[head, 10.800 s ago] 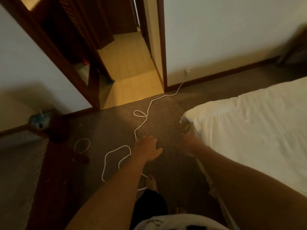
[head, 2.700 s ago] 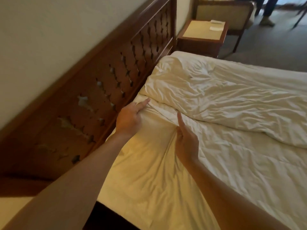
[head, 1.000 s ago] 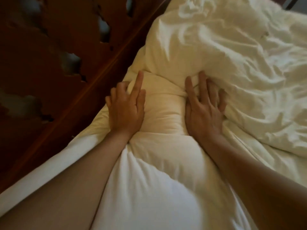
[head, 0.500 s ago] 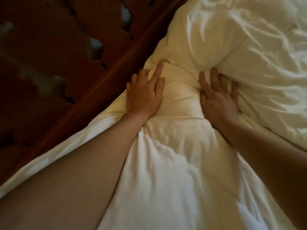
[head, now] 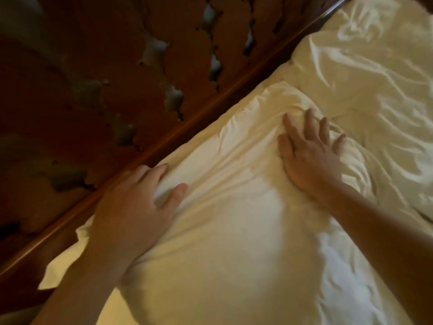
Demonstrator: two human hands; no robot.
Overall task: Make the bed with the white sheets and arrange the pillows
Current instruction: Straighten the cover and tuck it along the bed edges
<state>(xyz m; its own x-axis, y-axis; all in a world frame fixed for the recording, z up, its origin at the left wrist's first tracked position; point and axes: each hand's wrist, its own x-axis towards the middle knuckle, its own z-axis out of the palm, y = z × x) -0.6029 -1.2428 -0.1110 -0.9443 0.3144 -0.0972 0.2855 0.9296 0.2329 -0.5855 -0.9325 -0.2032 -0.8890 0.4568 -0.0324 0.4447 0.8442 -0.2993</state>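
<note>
— Pillow (head: 234, 219) first: why hold it so?

— The fingers (head: 311, 125) of my right hand (head: 311, 160) lie spread and flat, pressing its far end down. The fingers (head: 152, 171) and thumb of my left hand (head: 131, 212) pinch its edge to square it, I'd say, against the headboard (head: 117, 90). It lies along that, with the duvet (head: 363, 78) just beyond.

Head camera — close, steeply down over pillow (head: 234, 219); headboard (head: 93, 90) left
</note>
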